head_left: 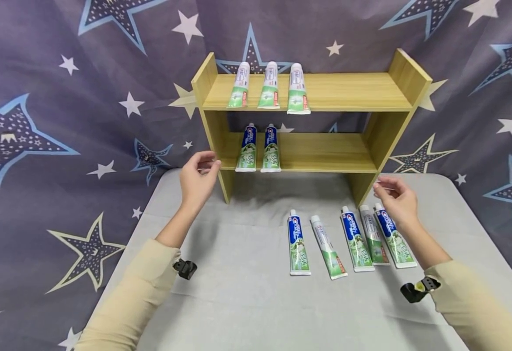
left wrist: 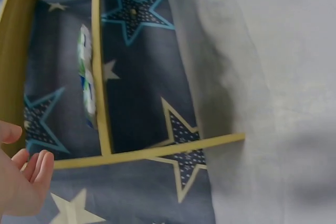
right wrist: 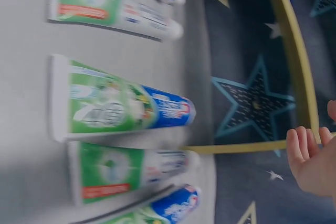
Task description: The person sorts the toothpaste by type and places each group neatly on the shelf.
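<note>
My left hand (head_left: 198, 178) is beside the left panel of a wooden two-tier shelf (head_left: 326, 152), fingers loosely bent and holding nothing. Near the shelf's right panel hovers my right hand (head_left: 397, 201), also without anything in it, above the tops of toothpaste tubes lying on the table. The top tier carries three white-and-green toothpaste tubes (head_left: 268, 85) at its left. Below them, two blue-and-green toothpaste tubes (head_left: 247, 148) lie on the lower tier. In the right wrist view, a blue-and-green toothpaste tube (right wrist: 113, 100) lies between white-and-green ones, apart from the right hand (right wrist: 315, 161).
Several toothpaste tubes lie on the grey tablecloth (head_left: 234, 292), among them a blue-and-green toothpaste tube (head_left: 299, 243) and a white-and-green toothpaste tube (head_left: 328, 247). A star-patterned curtain (head_left: 32, 195) hangs behind the shelf and along both sides of the table.
</note>
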`<state>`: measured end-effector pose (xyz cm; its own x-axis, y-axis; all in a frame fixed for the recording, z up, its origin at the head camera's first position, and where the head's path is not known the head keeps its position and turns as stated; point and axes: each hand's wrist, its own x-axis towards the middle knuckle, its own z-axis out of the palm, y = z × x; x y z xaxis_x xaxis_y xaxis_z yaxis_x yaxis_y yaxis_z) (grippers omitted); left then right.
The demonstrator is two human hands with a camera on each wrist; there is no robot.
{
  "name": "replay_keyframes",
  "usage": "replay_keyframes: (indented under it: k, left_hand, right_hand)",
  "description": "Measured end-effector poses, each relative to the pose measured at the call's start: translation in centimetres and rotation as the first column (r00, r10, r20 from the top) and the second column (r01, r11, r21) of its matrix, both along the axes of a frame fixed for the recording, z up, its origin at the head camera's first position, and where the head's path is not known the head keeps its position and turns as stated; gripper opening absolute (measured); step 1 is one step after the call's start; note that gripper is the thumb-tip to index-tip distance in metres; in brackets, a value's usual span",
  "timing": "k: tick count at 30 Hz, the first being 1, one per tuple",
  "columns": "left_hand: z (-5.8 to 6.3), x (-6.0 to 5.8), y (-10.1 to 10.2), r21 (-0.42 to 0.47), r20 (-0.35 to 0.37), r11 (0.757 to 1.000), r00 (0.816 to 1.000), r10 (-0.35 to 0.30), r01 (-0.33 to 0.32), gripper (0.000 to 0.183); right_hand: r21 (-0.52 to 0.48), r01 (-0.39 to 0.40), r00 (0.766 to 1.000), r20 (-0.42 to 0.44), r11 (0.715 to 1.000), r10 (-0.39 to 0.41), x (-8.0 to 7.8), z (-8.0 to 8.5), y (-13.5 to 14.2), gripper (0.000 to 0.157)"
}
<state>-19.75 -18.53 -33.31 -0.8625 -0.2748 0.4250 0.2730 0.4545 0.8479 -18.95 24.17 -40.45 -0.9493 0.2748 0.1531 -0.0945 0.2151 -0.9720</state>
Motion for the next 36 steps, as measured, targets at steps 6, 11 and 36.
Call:
replay_keyframes:
  k: [6,11,36]
  left_hand:
    - [-0.6,-1.5,-1.1,0.073,0.060,0.997,0.998,-0.001,-0.004,0.031]
    - [-0.3,-2.6,-1.8,0.089,0.116,0.995,0.992,-0.045,0.035,0.036]
    - [0.1,-6.3,-2.7,0.035,0.167,0.990,0.976,-0.139,0.135,0.042]
  right_hand:
    - [0.215,-0.090,0.995,0.058,0.972,0.079,1.4,-1.7,-1.0,0.041]
    - [0.281,-0.160,0.986,0.095,0.946,0.138,2.0,-2.5,-2.3,0.038]
    - [0.338,-0.470,0.874,0.308,0.815,0.376,2.4,-4.5,-8.6,0.034]
